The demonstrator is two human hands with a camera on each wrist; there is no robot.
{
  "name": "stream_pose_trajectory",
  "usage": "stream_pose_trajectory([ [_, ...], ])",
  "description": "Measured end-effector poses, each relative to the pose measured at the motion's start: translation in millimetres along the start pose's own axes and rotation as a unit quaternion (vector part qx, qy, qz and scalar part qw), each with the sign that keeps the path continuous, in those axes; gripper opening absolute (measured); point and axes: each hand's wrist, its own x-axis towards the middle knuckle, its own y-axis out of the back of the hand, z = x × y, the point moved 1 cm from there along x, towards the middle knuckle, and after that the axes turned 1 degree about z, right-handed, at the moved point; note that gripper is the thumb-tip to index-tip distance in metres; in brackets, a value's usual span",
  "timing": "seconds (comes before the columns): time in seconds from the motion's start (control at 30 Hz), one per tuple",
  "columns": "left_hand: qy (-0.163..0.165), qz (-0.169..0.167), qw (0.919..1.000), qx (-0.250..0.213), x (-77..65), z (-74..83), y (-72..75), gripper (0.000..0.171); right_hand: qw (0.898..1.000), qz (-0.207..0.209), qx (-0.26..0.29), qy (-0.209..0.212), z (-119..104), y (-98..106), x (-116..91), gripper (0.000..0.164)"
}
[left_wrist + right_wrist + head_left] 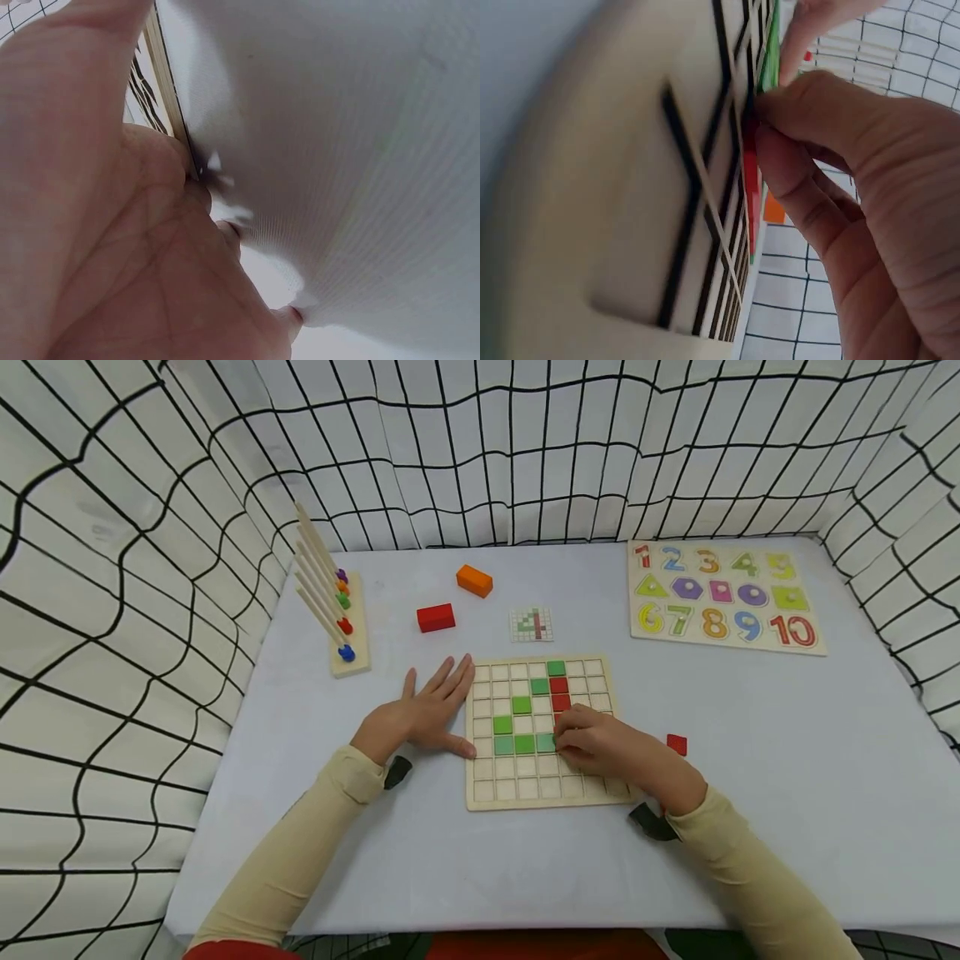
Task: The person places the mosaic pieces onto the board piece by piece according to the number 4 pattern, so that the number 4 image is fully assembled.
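Observation:
A wooden grid board (551, 803) lies on the table, with green tiles (521, 705) and red tiles (559, 685) set in some of its squares. My left hand (420, 717) rests flat at the board's left edge, fingers spread and the thumb on the rim. Over the middle of the grid, my right hand (603, 742) has thumb and fingertips pinched together. In the right wrist view those fingertips press down at the red column, with a dark red tile (752, 127) between them, mostly hidden. A loose red tile (677, 744) lies right of the board, by the right wrist.
Behind the board lies a small pattern card (531, 624). A red block (436, 617) and an orange block (474, 581) are at the back. A peg stand (350, 664) with tall rods stands left; a wooden number puzzle (720, 597) lies back right. Netted white walls (480, 452) enclose the table.

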Motion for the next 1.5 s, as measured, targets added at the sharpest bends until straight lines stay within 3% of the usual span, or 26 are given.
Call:
stream_pose_trajectory([
  [0.27,0.010,0.000,0.9999,0.009,5.1,-5.1,-3.0,0.142,0.998,0.010,0.024,-0.050,0,-5,-3,0.019],
  [0.43,0.000,0.003,1.0000,0.002,5.3,-5.8,-3.9,0.142,0.997,0.003,0.048,-0.061,2,4,-5,0.019],
  [0.57,0.006,0.001,1.0000,0.005,6.4,-6.5,-4.4,0.142,0.997,0.008,0.037,-0.071,3,15,-9,0.023],
  [1.0,0.008,-0.003,0.9998,0.017,8.2,-4.1,-3.7,0.141,0.994,-0.033,0.009,-0.100,1,22,-14,0.017],
  [1.13,0.006,-0.001,0.9999,0.016,8.7,-4.3,-3.7,0.141,0.985,-0.066,0.004,-0.160,-2,41,-23,0.021],
  [1.3,0.004,0.000,0.9999,0.015,7.9,-5.3,-4.5,0.141,0.966,-0.104,-0.001,-0.238,-3,66,-45,0.030],
  [1.5,0.001,0.002,0.9999,0.014,8.4,-5.4,-5.4,0.141,0.958,-0.102,-0.032,-0.266,-1,81,-75,0.032],
])
